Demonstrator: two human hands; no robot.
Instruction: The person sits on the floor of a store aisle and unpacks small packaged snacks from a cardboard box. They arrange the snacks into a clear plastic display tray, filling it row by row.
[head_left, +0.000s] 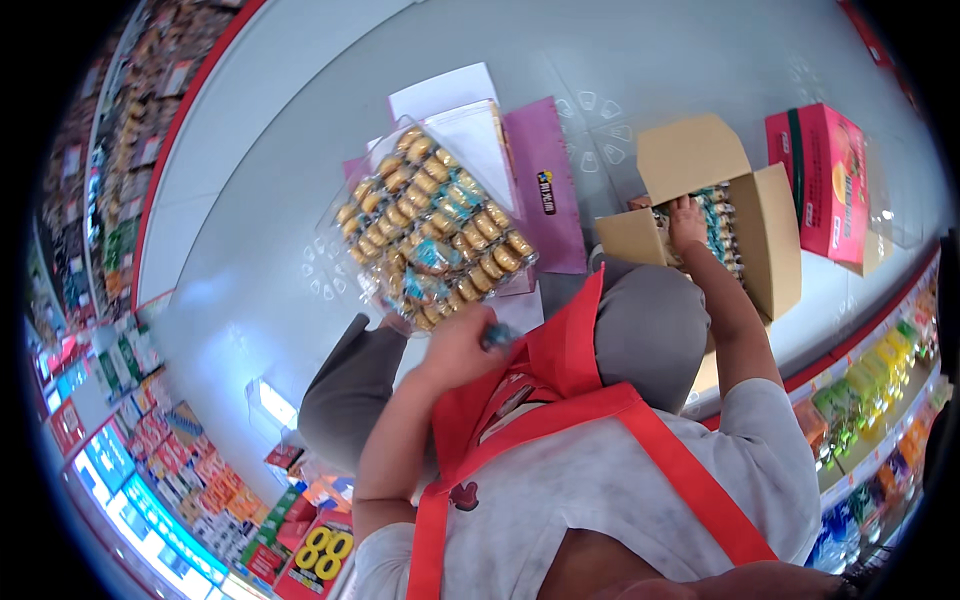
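My left hand (461, 341) is closed around a small blue wrapped packet (498, 337), in front of the red apron (562, 330). Just beyond that hand, a clear plastic tray (411, 124) is filled with rows of round golden wrapped biscuits (427, 225), some in blue wrappers. My right hand (688, 223) reaches into an open cardboard box (776, 240) and rests on wrapped packets (718, 225) in gold and blue. Whether its fingers grip one of them cannot be made out.
Under and behind the tray lies an opened purple carton (551, 195) with white flaps. A pink printed carton (832, 184) stands right of the box. Stocked shelves (874, 375) line the right, and more goods (187, 457) and a price sign (319, 555) are at lower left.
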